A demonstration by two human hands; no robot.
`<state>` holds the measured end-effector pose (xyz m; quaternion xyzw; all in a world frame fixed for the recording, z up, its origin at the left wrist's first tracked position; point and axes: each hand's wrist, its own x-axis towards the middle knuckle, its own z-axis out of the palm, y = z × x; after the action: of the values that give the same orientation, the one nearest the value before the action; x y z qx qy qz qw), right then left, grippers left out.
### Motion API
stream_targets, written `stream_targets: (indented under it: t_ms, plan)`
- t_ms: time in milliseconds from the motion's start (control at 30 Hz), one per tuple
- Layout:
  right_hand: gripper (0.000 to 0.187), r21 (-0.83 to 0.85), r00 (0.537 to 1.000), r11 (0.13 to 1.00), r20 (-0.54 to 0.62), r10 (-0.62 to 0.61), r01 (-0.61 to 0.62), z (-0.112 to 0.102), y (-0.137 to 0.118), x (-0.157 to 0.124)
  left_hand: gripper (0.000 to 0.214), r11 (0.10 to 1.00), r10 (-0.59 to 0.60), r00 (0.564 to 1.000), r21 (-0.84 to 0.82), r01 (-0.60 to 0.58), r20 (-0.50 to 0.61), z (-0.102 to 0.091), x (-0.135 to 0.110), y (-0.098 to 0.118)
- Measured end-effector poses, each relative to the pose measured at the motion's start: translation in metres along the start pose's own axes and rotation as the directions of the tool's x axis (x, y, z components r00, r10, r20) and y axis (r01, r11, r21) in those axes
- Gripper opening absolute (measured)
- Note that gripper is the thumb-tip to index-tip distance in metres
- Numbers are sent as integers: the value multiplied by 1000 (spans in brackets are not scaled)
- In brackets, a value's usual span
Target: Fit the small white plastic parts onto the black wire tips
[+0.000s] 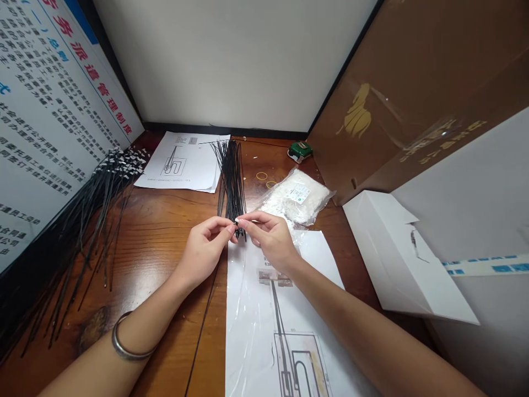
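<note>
My left hand (pixel 209 242) pinches the end of a thin black wire (pixel 202 325), which trails down toward the table's front edge. Thumb and fingertips of my right hand (pixel 268 237) close on a small white piece (pixel 237 220) at that same wire end. The fingertips of both hands meet there, so how wire and piece join is hidden. Just behind them lies a bundle of black wires (pixel 232 176). Under my right hand is a printed drawing sheet (pixel 252 331) in a clear sleeve. A clear bag of small white pieces (pixel 301 193) rests beyond my right hand.
At the left lies a large pile of black wires with white ends (pixel 119 162). Printed papers (pixel 182 165), a green tape measure (pixel 300 151) and yellow rubber bands (pixel 262 176) are farther back. A brown carton (pixel 397 82) and a white open box (pixel 397 248) bound the right side.
</note>
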<state>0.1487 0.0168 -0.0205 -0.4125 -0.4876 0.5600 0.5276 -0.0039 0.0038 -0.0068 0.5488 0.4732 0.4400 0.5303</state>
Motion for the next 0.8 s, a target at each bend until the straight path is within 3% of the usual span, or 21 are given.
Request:
stream_targets:
  t_ms: [800]
  plan:
    - [14, -76, 999, 997, -18, -28, 26, 3, -2, -3, 17, 997, -3, 1000, 71, 4, -20, 0, -2, 2]
